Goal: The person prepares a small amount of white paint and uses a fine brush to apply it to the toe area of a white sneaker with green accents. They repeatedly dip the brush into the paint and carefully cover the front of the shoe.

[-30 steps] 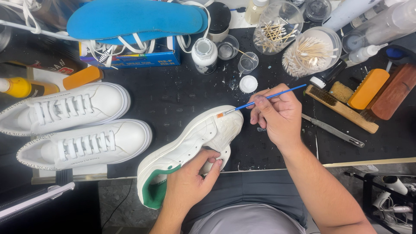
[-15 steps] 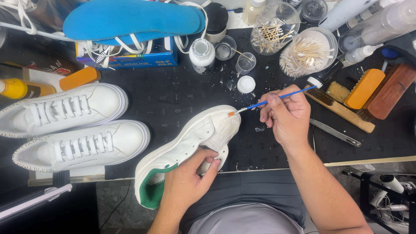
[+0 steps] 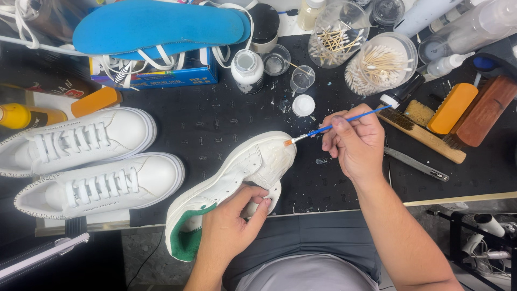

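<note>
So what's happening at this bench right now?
A person is touching up a white sneaker with a green heel. The left hand grips it from the side, tilted over the edge of the black mat. The right hand holds a thin blue-handled brush, its tip at the toe. Two more white laced sneakers sit on the left, with brushes, cotton swabs and small jars behind.

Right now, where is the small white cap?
In the head view the small white cap lies on the black mat, centre-top, just below the clear cup and above the paintbrush tip.
</note>
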